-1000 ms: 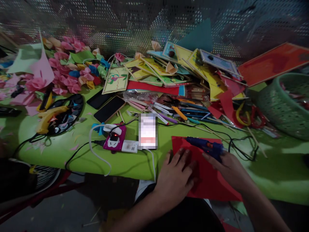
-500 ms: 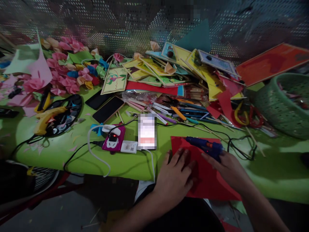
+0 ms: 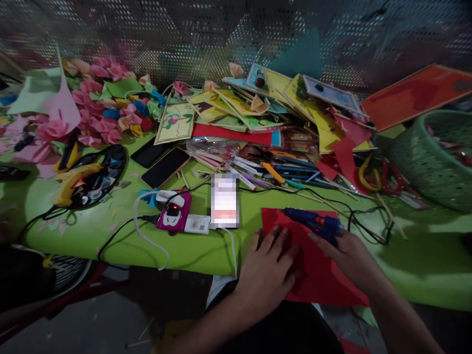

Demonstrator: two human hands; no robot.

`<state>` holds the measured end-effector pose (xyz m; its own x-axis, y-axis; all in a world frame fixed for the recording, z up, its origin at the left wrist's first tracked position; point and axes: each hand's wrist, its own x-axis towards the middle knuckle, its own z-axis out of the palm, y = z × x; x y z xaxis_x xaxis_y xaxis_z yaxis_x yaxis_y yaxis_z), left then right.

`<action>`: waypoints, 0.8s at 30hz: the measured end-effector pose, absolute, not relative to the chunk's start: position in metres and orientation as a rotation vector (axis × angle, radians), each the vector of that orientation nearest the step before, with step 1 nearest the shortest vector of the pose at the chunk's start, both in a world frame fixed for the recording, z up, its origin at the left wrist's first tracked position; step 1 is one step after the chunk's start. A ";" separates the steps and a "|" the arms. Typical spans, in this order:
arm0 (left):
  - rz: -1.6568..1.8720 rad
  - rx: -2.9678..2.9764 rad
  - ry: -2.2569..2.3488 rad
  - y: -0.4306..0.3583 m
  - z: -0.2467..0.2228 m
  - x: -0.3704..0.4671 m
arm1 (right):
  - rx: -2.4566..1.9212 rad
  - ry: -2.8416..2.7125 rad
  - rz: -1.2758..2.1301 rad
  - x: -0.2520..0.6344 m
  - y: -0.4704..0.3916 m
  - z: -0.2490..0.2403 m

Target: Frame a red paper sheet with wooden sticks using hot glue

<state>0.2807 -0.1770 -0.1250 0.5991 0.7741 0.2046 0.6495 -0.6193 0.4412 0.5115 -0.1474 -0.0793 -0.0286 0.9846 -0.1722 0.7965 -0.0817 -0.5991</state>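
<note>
A red sheet of paper (image 3: 317, 275) lies at the table's front edge. My left hand (image 3: 267, 268) rests flat on its left part, fingers stretched out and slightly apart. In my right hand (image 3: 348, 253) is a blue hot glue gun (image 3: 313, 221), its nozzle pointing left over the top edge of the sheet. A small red light glows on the gun's body. My right fingers are wrapped round the handle, which they partly hide. The gun's black cord runs off to the right and back across the table.
A purple power strip (image 3: 180, 216) with chargers and a lit phone (image 3: 224, 201) are left of the paper. Pens (image 3: 250, 172), framed pictures (image 3: 214, 108) and paper flowers (image 3: 96, 108) pile up behind. A green basket (image 3: 413, 157) stands right; a yellow glue gun (image 3: 70, 184) lies left.
</note>
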 end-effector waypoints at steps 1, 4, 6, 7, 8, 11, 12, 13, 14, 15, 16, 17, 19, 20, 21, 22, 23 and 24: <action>0.548 2.508 1.154 -0.177 -0.125 0.280 | -1.931 -1.877 0.821 0.511 -0.147 -0.079; 0.552 2.508 1.154 -0.177 -0.124 0.280 | -1.948 -1.880 0.802 0.511 -0.147 -0.081; 0.550 2.507 1.157 -0.177 -0.124 0.280 | -1.960 -1.880 0.786 0.515 -0.149 -0.083; 0.546 2.506 1.159 -0.177 -0.124 0.280 | -1.965 -1.878 0.776 0.518 -0.150 -0.085; 0.543 2.506 1.160 -0.177 -0.123 0.280 | -1.971 -1.875 0.766 0.521 -0.152 -0.087; 0.538 2.509 1.157 -0.177 -0.124 0.281 | -1.998 -1.854 0.729 0.528 -0.155 -0.091; 0.542 2.511 1.155 -0.178 -0.124 0.280 | -2.004 -1.847 0.720 0.530 -0.156 -0.091; 0.543 2.510 1.157 -0.178 -0.124 0.280 | -2.005 -1.844 0.721 0.530 -0.157 -0.091; 0.543 2.510 1.159 -0.177 -0.124 0.280 | -2.003 -1.842 0.728 0.529 -0.157 -0.091; 0.540 2.510 1.161 -0.177 -0.124 0.280 | -1.999 -1.842 0.744 0.527 -0.156 -0.090; 0.537 2.512 1.162 -0.177 -0.124 0.280 | -1.994 -1.845 0.765 0.524 -0.156 -0.088; 0.534 2.513 1.164 -0.177 -0.124 0.280 | -1.986 -1.848 0.785 0.521 -0.155 -0.087; 0.535 2.515 1.163 -0.177 -0.124 0.280 | -1.966 -1.851 0.817 0.515 -0.153 -0.084; 0.536 2.515 1.162 -0.177 -0.124 0.280 | -1.955 -1.853 0.819 0.512 -0.152 -0.083; 0.539 2.516 1.162 -0.177 -0.125 0.280 | -1.946 -1.855 0.816 0.511 -0.151 -0.083; 0.541 2.515 1.162 -0.177 -0.125 0.280 | -1.940 -1.856 0.808 0.511 -0.150 -0.083; 0.541 2.516 1.162 -0.177 -0.125 0.280 | -1.941 -1.857 0.797 0.511 -0.150 -0.084; 0.542 2.518 1.162 -0.177 -0.126 0.280 | -1.947 -1.861 0.788 0.513 -0.151 -0.085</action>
<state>0.2802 -0.1771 -0.1258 0.5982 0.7746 0.2054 0.6553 -0.6204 0.4310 0.5131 -0.1507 -0.0847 -0.0083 0.9869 -0.1608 0.8022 -0.0895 -0.5903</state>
